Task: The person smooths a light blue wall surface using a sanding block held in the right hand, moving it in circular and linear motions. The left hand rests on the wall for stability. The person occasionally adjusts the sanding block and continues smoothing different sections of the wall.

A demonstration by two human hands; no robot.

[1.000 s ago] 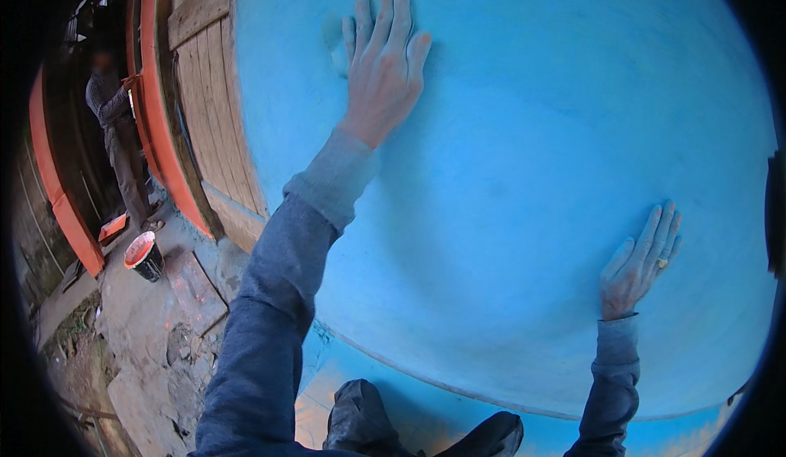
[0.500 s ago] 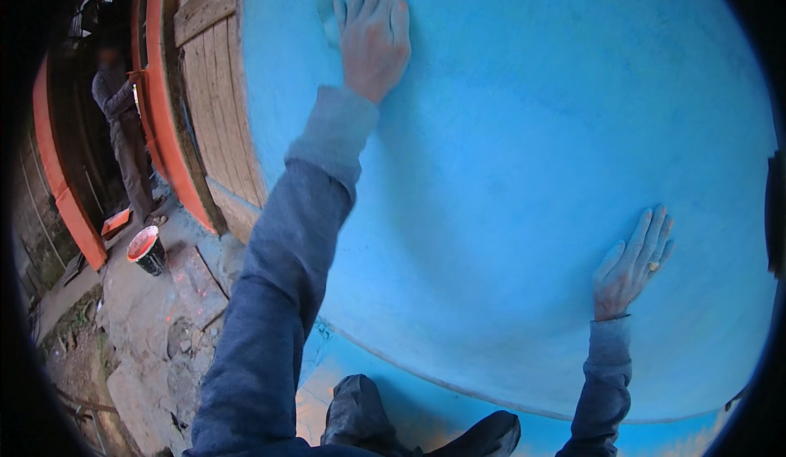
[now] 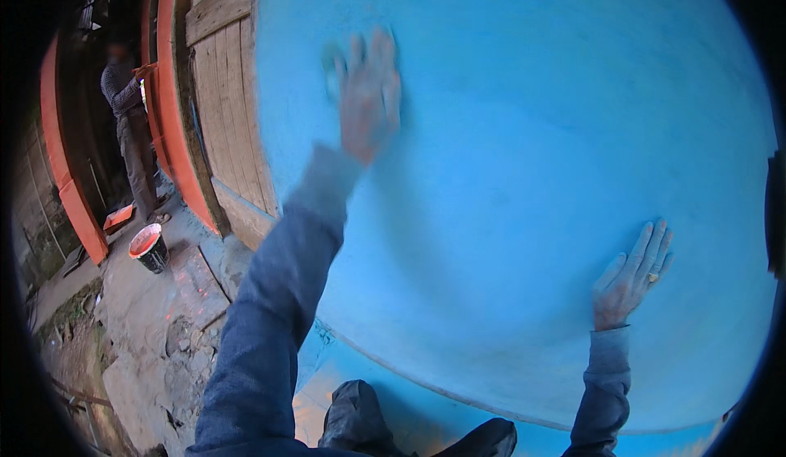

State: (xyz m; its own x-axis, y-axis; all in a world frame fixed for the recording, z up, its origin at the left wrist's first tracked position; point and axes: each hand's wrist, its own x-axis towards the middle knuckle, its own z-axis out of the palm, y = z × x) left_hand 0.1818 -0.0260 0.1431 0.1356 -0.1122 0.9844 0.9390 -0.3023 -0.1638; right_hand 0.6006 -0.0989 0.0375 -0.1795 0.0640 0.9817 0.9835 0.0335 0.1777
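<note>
My left hand (image 3: 368, 101), blurred by motion, lies flat with fingers stretched against the bright blue wall (image 3: 508, 129). At its outer edge shows a small greenish-grey patch (image 3: 331, 68); whether this is a thin pad or sheet under the hand I cannot tell. Lower and to the right, my right hand (image 3: 624, 289) rests on the same wall, fingers extended, a ring on one finger and pale dust over the skin. It holds nothing that I can see. Both my arms are in dark blue sleeves with dusty cuffs.
A plank door (image 3: 229, 88) adjoins the wall at left, beside an orange door frame (image 3: 173, 105). Farther left a person (image 3: 131, 121) stands with hands at the frame. A bucket (image 3: 149, 248) of orange paint and an orange tray (image 3: 119, 218) sit on the rough ground.
My left hand has slid down the wall, and the greenish-grey patch at its edge has moved with it. My right hand stays in about the same spot.
</note>
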